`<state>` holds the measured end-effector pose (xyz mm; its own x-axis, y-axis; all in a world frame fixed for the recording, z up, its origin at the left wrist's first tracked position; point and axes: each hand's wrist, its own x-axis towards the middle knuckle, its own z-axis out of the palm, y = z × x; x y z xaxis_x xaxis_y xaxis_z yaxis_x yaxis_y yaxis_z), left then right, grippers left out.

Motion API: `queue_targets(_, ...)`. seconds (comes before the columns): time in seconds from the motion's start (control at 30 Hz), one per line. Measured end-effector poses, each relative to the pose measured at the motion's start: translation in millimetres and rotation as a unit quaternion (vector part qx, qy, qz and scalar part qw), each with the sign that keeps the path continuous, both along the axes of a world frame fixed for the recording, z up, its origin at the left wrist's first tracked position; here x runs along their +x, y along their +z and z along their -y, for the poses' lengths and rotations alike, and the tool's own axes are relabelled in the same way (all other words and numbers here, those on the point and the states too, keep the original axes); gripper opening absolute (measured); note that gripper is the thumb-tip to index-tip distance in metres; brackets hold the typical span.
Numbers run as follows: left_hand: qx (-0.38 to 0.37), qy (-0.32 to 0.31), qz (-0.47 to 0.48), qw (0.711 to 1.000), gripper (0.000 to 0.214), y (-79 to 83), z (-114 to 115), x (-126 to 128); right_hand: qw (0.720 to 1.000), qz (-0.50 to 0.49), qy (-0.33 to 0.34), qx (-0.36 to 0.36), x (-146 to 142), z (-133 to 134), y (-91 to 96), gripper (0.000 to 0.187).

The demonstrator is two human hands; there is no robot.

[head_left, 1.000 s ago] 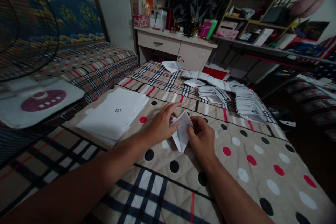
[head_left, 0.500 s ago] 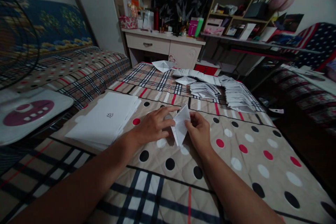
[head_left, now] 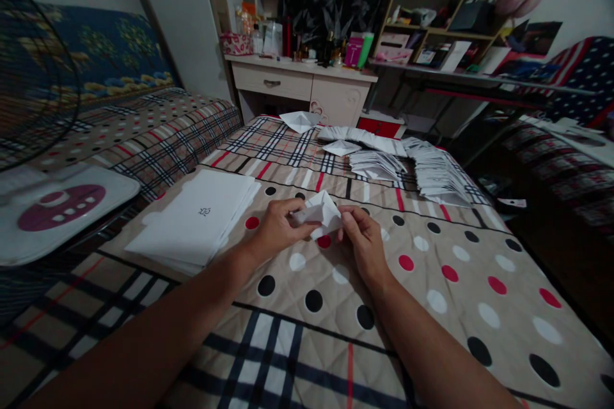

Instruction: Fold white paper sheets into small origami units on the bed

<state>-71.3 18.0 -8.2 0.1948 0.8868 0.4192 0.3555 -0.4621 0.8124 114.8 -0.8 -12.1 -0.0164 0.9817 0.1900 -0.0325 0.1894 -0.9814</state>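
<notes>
A partly folded sheet of white paper [head_left: 324, 211] is held just above the patterned bedspread, between my two hands. My left hand [head_left: 281, 223] pinches its left side, thumb in front and fingers behind. On the right edge, my right hand [head_left: 362, 235] grips the paper between thumb and fingertips. To the left lies a stack of flat white sheets [head_left: 192, 214] with a small dark printed mark on top. Beyond my hands are folded paper pieces: a packed row [head_left: 439, 172] at the right, a shorter bundle [head_left: 377, 164] and single pointed pieces [head_left: 341, 148].
The bedspread [head_left: 432, 345] has dots and plaid bands. A fan [head_left: 36, 70] and a white plastic lid with a purple patch [head_left: 62, 208] stand at the left. Behind the bed are a white dresser [head_left: 288, 86] and a shelf unit [head_left: 432, 32] full of small items.
The paper has gone from an upright, narrow folded shape to a wider, opened one, tilted left. My left hand has closed on its left side; my right hand keeps its grip.
</notes>
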Motion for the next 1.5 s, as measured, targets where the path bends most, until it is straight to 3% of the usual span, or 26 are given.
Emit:
queue_targets(0.17, -0.093, 0.02, 0.075, 0.993, 0.029, -0.9, -2.2, 4.4, 0.997, -0.043, 0.03, -0.053, -9.1, 0.9, 0.2, 0.05)
queue_targets(0.37, -0.176, -0.052, 0.136, 0.974, 0.036, -4.5, -5.5, 4.2, 0.994, -0.051, 0.023, -0.095, -9.6, 0.1, -0.6, 0.052)
queue_targets(0.53, -0.211, -0.055, 0.108, 0.97, 0.033, -6.7, -4.6, 3.2, 0.996, -0.029, 0.041, -0.08, -8.2, 0.9, -0.2, 0.044)
queue_targets(0.67, -0.179, -0.074, 0.042, 0.98, 0.032, -3.8, -2.6, 2.0, 0.999, -0.002, 0.023, -0.037, -6.2, 0.0, -2.6, 0.03)
queue_targets(0.8, -0.141, -0.061, -0.012, 0.988, 0.018, -1.1, 0.5, 1.2, 0.998, -0.009, 0.018, -0.052, -5.7, -2.2, -4.8, 0.025)
queue_targets(0.93, -0.093, -0.046, -0.047, 0.994, 0.02, 2.0, 3.4, 0.7, 0.998, -0.015, -0.001, -0.059, -8.1, -2.6, -4.7, 0.027)
queue_targets(1.03, -0.07, -0.047, -0.083, 0.993, 0.017, 4.6, 5.5, 2.3, 0.998, 0.002, -0.044, -0.033, -8.7, -2.2, -4.1, 0.029)
queue_targets(1.13, -0.056, -0.035, -0.115, 0.991, 0.011, 6.1, 7.6, 5.6, 0.997, 0.05, -0.052, 0.012, -7.4, -2.5, -3.9, 0.017)
queue_targets(1.23, -0.012, 0.0, -0.101, 0.995, 0.017, 4.6, 8.2, 8.4, 0.995, 0.074, -0.055, 0.044, -6.0, -3.6, -4.9, 0.015)
queue_targets(1.37, 0.083, 0.024, -0.063, 0.994, 0.018, 0.4, 4.6, 8.7, 0.996, 0.063, -0.052, 0.034, -5.4, -4.4, -6.4, 0.019)
queue_targets(1.5, 0.082, 0.028, -0.025, 0.996, 0.013, -1.9, 0.0, 7.2, 1.0, 0.015, -0.024, 0.007, -4.1, -3.9, -5.6, 0.034)
